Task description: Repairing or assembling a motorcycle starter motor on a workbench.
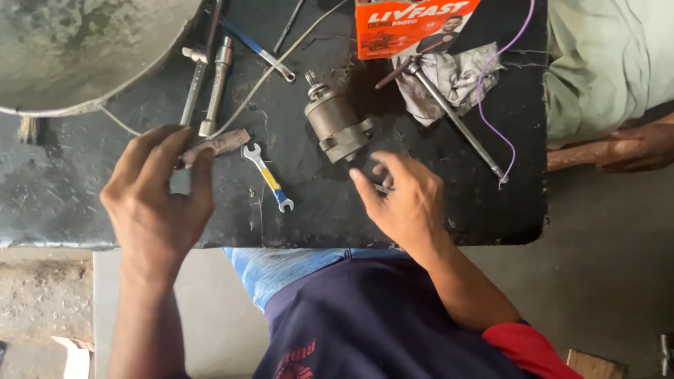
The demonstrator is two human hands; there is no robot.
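— So, what are the hands doing?

— The left hand (158,203) pinches a strip of sandpaper (217,145), middle left of the frame. The right hand (404,200) curls around a small metal piece (382,188); I cannot tell what it is.

— Which step is it?

— Looks like rubbing a part clean. Next the two hands would need to come together.

— And the starter motor (337,125)?

— It lies on the black bench (463,210), upper middle. Its long way runs slanted, shaft end pointing up-left.
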